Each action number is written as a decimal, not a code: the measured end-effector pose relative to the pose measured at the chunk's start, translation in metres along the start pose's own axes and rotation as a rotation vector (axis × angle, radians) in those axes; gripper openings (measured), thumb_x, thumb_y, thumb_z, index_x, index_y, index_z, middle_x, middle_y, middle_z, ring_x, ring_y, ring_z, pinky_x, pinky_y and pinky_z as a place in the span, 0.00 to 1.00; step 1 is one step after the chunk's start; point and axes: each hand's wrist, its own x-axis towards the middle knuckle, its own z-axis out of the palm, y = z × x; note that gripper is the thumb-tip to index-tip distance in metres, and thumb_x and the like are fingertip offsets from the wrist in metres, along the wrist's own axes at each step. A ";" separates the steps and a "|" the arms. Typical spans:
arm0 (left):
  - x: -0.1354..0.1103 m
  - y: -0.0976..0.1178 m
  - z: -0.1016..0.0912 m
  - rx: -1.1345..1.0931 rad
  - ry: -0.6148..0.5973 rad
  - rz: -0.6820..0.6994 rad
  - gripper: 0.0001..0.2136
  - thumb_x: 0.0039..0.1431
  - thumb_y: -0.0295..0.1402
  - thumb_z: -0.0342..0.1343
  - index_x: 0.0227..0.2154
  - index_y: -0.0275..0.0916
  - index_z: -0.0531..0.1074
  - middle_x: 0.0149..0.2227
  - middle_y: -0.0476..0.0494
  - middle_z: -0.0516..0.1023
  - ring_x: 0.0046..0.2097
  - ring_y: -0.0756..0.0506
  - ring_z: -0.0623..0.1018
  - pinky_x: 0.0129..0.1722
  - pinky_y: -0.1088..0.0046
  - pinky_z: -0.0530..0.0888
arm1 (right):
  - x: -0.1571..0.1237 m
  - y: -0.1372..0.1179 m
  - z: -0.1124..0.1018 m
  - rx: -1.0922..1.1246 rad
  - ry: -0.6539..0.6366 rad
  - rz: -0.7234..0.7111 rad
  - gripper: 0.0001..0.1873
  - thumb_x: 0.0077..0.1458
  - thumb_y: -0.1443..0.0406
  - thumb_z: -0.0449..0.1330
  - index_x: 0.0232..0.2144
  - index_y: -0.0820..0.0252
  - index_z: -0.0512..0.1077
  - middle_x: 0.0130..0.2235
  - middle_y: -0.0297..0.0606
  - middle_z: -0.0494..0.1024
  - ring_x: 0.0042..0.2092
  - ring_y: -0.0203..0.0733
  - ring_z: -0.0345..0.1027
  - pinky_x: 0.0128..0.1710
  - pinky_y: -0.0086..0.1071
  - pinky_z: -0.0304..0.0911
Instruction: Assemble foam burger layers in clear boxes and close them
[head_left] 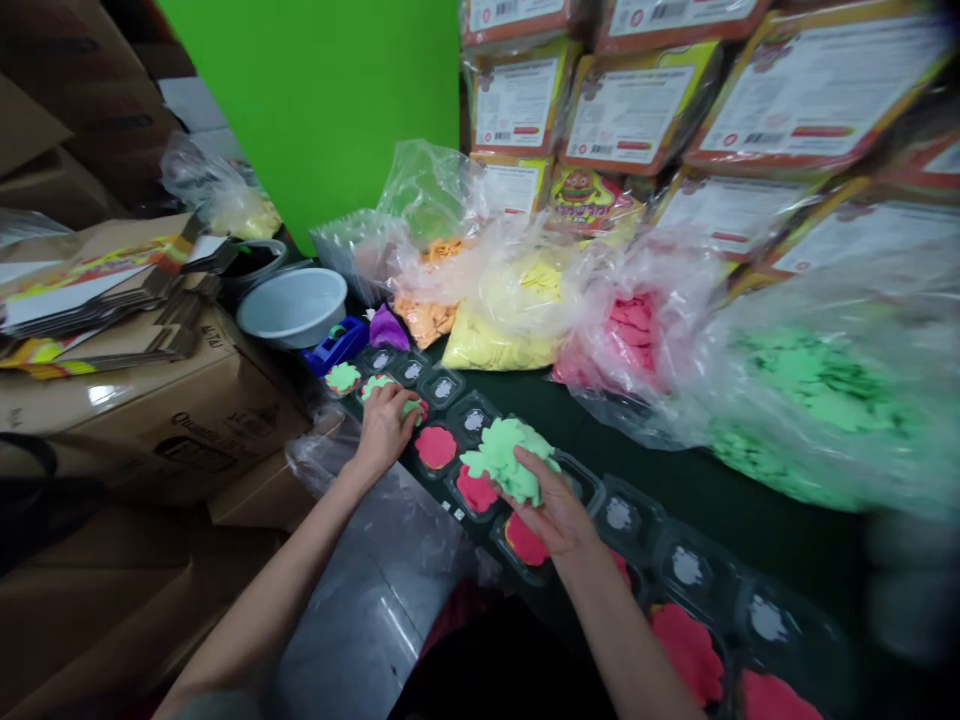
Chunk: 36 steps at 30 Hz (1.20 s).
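Note:
My right hand (pixel 551 505) grips a stack of light green scalloped foam pieces (pixel 504 458) over a row of clear plastic trays (pixel 645 530) on the dark table. My left hand (pixel 384 425) is farther left, fingers curled down, pressing one green piece (pixel 411 407) onto a tray cell. Another green piece (pixel 343 377) lies in the cell beyond it. Several cells hold pink foam pieces (pixel 436 446); the cells of the back row show white shapes (pixel 619 513).
Clear bags of foam pieces lie behind the trays: orange (pixel 426 300), yellow (pixel 510 320), pink (pixel 630 335), green (pixel 817 400). Packaged boxes (pixel 630 110) are stacked at the back. A grey bowl (pixel 294 305), blue tape dispenser (pixel 337 345) and cardboard boxes (pixel 150 400) stand left.

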 end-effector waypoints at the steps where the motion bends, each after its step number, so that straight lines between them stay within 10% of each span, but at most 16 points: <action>1: 0.000 0.014 0.000 -0.079 0.024 0.004 0.08 0.64 0.36 0.58 0.41 0.40 0.78 0.43 0.39 0.76 0.49 0.39 0.73 0.54 0.58 0.68 | -0.001 0.000 0.000 -0.014 -0.018 -0.011 0.28 0.39 0.69 0.78 0.45 0.53 0.78 0.42 0.34 0.86 0.46 0.51 0.80 0.46 0.46 0.78; 7: -0.002 0.104 0.013 -0.635 -0.282 0.030 0.16 0.61 0.41 0.63 0.49 0.41 0.77 0.46 0.42 0.80 0.45 0.44 0.78 0.44 0.69 0.73 | -0.007 -0.008 -0.005 -0.098 -0.077 -0.065 0.25 0.41 0.67 0.77 0.44 0.56 0.78 0.42 0.37 0.86 0.43 0.50 0.81 0.45 0.44 0.78; 12: -0.007 0.121 0.030 -0.754 -0.127 0.000 0.07 0.61 0.37 0.62 0.38 0.39 0.78 0.41 0.43 0.82 0.43 0.45 0.78 0.43 0.71 0.72 | -0.007 -0.014 -0.011 -0.045 -0.021 -0.093 0.23 0.42 0.63 0.77 0.43 0.57 0.79 0.42 0.38 0.86 0.44 0.50 0.81 0.42 0.43 0.79; 21: -0.006 0.097 0.000 -1.134 -0.016 -0.266 0.15 0.55 0.42 0.68 0.37 0.38 0.72 0.29 0.52 0.74 0.29 0.54 0.72 0.30 0.80 0.67 | 0.000 -0.016 -0.004 0.046 0.025 -0.013 0.21 0.43 0.70 0.74 0.42 0.57 0.78 0.38 0.37 0.86 0.45 0.49 0.80 0.44 0.44 0.79; 29: -0.015 0.023 -0.001 -0.684 -0.250 -0.226 0.14 0.60 0.40 0.62 0.44 0.38 0.73 0.29 0.51 0.73 0.28 0.51 0.70 0.30 0.75 0.68 | -0.009 -0.007 -0.010 -0.037 -0.010 0.020 0.22 0.42 0.66 0.77 0.42 0.55 0.79 0.39 0.37 0.86 0.44 0.52 0.80 0.45 0.45 0.78; 36: -0.026 0.021 0.007 -0.090 -0.129 0.036 0.12 0.61 0.29 0.58 0.48 0.40 0.75 0.48 0.39 0.74 0.52 0.38 0.71 0.55 0.57 0.69 | -0.022 0.002 -0.010 -0.086 -0.040 0.065 0.22 0.45 0.65 0.76 0.44 0.55 0.79 0.41 0.39 0.86 0.43 0.51 0.81 0.41 0.42 0.78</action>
